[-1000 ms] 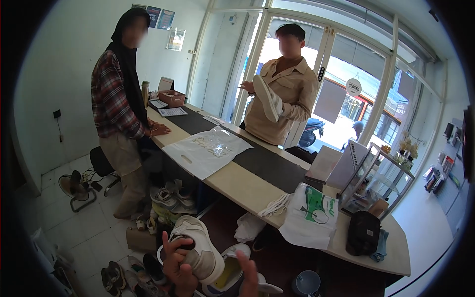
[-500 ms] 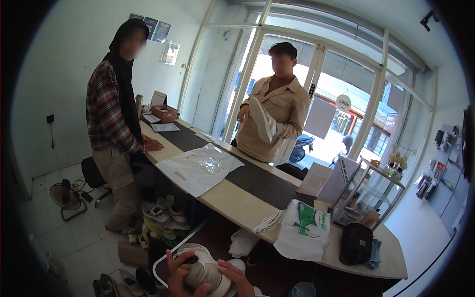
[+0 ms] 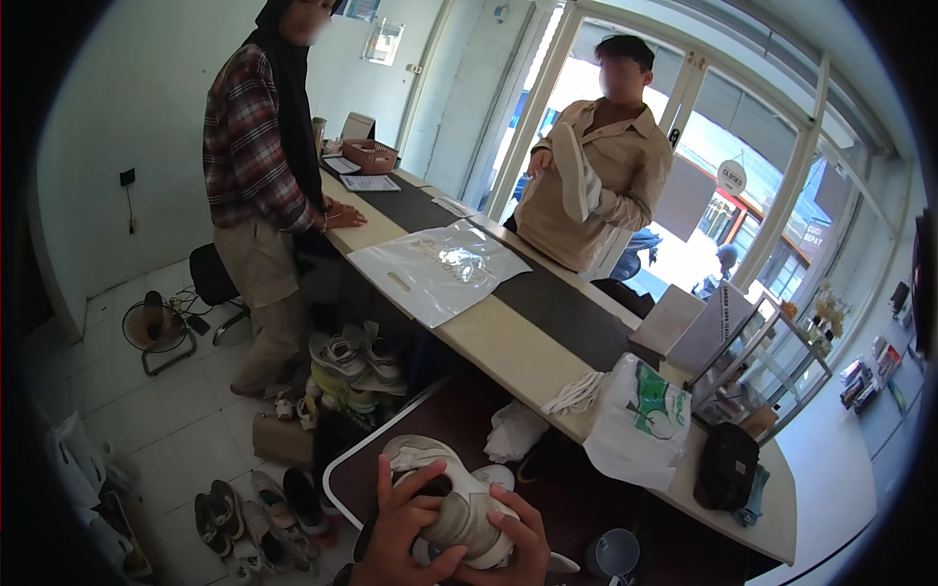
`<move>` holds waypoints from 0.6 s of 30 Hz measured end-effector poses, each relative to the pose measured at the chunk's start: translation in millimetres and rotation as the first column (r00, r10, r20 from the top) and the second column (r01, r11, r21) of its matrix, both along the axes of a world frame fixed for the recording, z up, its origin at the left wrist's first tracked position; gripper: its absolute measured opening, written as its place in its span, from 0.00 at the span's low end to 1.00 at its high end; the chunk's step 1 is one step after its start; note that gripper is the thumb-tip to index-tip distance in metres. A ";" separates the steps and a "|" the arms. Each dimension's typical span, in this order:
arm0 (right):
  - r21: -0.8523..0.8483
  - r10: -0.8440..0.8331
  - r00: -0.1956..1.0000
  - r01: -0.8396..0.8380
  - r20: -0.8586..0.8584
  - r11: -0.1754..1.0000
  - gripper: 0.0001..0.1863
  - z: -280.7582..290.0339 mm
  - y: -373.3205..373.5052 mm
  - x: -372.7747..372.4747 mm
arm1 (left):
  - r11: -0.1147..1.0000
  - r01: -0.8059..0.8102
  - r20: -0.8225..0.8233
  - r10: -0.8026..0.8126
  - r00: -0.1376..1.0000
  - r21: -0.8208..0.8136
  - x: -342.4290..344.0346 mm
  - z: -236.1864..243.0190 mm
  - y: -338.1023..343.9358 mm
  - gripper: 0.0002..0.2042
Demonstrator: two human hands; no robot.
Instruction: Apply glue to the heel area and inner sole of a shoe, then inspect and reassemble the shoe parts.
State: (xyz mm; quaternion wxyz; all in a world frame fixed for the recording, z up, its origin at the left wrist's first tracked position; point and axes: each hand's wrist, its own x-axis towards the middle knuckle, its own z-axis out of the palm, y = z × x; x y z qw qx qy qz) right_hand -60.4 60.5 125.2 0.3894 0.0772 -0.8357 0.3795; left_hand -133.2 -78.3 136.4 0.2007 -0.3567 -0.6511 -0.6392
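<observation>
A white and beige shoe (image 3: pixel 467 516) is held between my two hands over a dark red, light-rimmed table (image 3: pixel 366 454). My left hand (image 3: pixel 403 523) grips it along the left side, with fingers at the opening. My right hand (image 3: pixel 523 535) has its fingers curled round the other side. Just past the shoe sits another white shoe (image 3: pixel 494 477), partly hidden. To the right of my hands stands a blue-grey cup (image 3: pixel 614 553).
Across the long counter (image 3: pixel 489 352), a person in a beige shirt (image 3: pixel 606 186) holds a white shoe (image 3: pixel 575 174). A person in plaid (image 3: pixel 259 127) leans on it at left. The counter bears a plastic bag (image 3: pixel 440 269) and a black pouch (image 3: pixel 728 467). Several shoes (image 3: pixel 259 518) lie on the floor.
The view has tipped downward and turned left, showing more floor and the shoes there. My hands still hold the shoe. The person in beige still holds up the white shoe.
</observation>
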 end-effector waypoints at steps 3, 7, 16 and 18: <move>-0.029 0.008 1.000 -0.008 -0.015 1.000 0.40 -3.0 3.5 -1.9 | 0.992 0.074 -0.014 -0.075 0.997 -0.107 -6.5 -0.9 -3.0 0.15; -0.178 -0.004 0.997 -0.010 -0.077 0.984 0.40 -8.0 13.6 -5.5 | 0.990 0.107 -0.190 -0.088 0.978 0.093 -19.0 3.8 0.3 0.18; -0.401 -0.110 0.994 0.108 0.017 0.910 0.42 8.4 22.8 1.1 | 0.938 -0.260 -0.723 0.013 0.690 -0.231 -36.0 30.0 10.0 0.17; -0.442 -0.160 0.987 0.130 -0.031 0.888 0.33 15.0 23.6 2.8 | 0.921 -0.263 -0.674 0.001 0.739 -0.288 -36.6 26.0 12.8 0.14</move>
